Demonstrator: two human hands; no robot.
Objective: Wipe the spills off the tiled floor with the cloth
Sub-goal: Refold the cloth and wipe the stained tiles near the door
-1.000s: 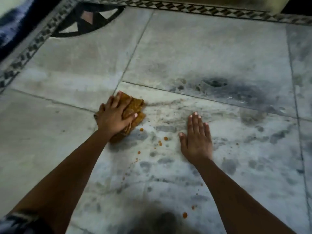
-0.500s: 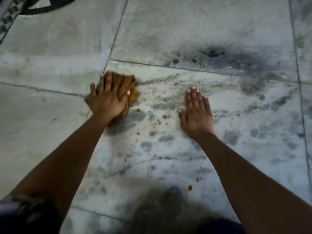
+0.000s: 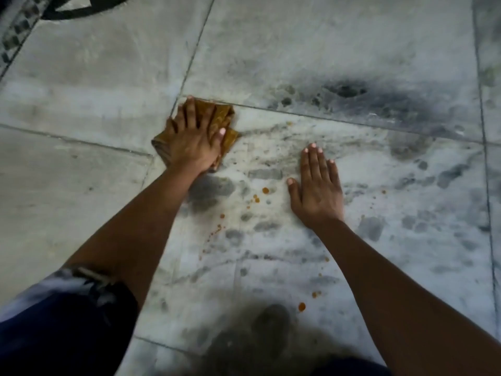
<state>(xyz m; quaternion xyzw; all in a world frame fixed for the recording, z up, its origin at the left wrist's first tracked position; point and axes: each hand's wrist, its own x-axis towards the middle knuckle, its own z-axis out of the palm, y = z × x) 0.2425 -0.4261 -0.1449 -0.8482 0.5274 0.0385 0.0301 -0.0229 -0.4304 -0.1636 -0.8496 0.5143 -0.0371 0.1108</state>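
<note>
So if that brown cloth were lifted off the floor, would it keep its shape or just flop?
Probably flop: the cloth lies creased and bunched under the left hand, so it looks soft. It may be damp and a bit heavier, having wiped orange spills. It should slide easily across the smooth tiled floor.

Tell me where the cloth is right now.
The cloth lies left of centre in the head view, pressed flat under the left hand, beside a tile joint.

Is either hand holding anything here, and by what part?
The left hand presses flat on the cloth's top. The right hand is empty.
</note>
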